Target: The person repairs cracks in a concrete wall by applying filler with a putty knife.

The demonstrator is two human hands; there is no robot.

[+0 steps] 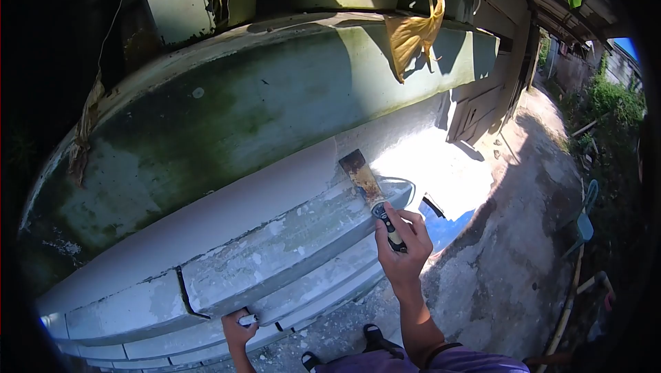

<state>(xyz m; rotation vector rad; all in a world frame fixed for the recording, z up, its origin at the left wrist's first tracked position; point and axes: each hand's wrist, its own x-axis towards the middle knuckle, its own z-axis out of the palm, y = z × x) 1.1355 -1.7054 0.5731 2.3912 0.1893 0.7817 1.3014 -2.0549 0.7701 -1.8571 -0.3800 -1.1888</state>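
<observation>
My right hand (pixel 406 246) is closed around the cream-and-black handle of a scraper (pixel 365 179). Its broad, rust-stained blade points up and away, over the far end of the stepped ledge (pixel 275 246). Patchy, flaking pale paint covers the ledge's top tier. Lower down, my left hand (pixel 236 332) is at the ledge's lower tiers, fingers wrapped round a small white cylindrical thing (pixel 248 319) whose end sticks out to the right. A dark, bent strip (pixel 184 294) crosses the upper tier just left of that hand.
Above the ledge rises a mossy, green-stained wall (pixel 241 111). A dry yellow leaf (pixel 413 34) hangs in front of it. Blue material (pixel 451 225) lies past the ledge's end in bright sun. Rough concrete ground (pixel 502 263) runs right, towards a pale green chair (pixel 585 226) and plants.
</observation>
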